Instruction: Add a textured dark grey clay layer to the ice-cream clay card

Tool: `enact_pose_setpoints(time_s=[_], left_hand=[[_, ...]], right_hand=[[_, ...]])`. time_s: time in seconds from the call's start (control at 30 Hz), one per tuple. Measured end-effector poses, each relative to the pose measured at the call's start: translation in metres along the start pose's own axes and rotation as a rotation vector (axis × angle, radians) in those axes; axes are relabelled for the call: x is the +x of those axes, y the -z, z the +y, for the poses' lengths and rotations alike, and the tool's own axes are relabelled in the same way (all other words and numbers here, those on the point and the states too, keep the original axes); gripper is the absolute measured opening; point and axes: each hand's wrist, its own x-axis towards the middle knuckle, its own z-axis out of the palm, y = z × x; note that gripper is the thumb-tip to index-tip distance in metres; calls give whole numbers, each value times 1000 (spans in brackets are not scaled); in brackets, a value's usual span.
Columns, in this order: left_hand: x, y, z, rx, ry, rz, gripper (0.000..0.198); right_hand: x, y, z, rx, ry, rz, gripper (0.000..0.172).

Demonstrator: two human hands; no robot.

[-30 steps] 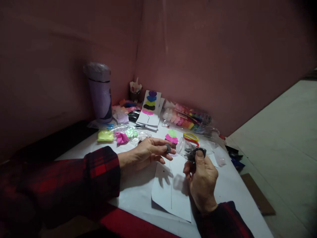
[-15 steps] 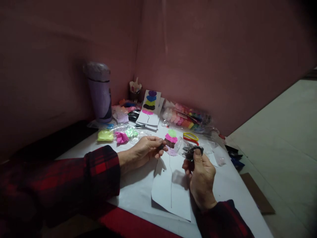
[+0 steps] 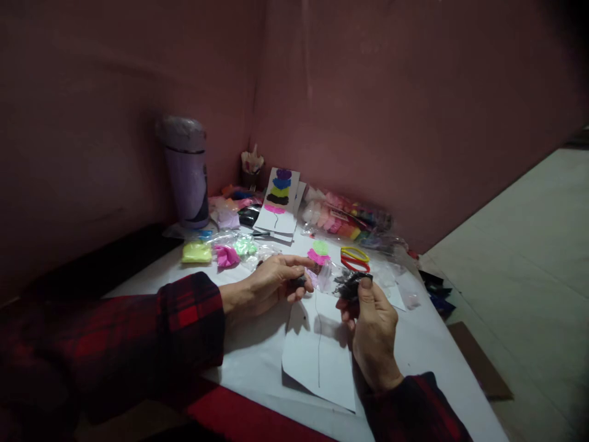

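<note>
Left hand [image 3: 278,279] is reaching in from nine o'clock, its fingers half curled and holding a small dark lump [image 3: 299,281] near the thumb. Right hand [image 3: 375,325] is coming up from five o'clock, pinching a clear bag [image 3: 352,284] of black material between thumb and fingers. That bag is lying at three o'clock from the lump, its transparent end pointing toward nine; whether it is touching the left fingertips cannot be told.

Measured from the left hand, a purple tumbler [image 3: 188,178] is standing at ten o'clock. Nearer, a yellow packet [image 3: 196,252] and a pink piece [image 3: 226,256] are lying between nine and ten, with a green packet [image 3: 245,246] just beside them. A striped card [image 3: 278,195] is leaning at twelve. A white sheet [image 3: 317,353] is spreading toward five, a thin line running down it. A multicoloured pack [image 3: 343,218] is resting at two, and yellow and red loops [image 3: 355,267] are lying below it.
</note>
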Motion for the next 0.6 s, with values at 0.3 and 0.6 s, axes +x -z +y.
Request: enact_pose_setpoints(time_s=[0.3, 0.6], left_hand=[[0, 0, -4, 39, -4, 47, 20], [2, -3, -4, 87, -10, 98, 18]], right_hand=[[-1, -1, -1, 27, -7, -4, 43], [-1, -2, -1, 33, 10, -6, 43]])
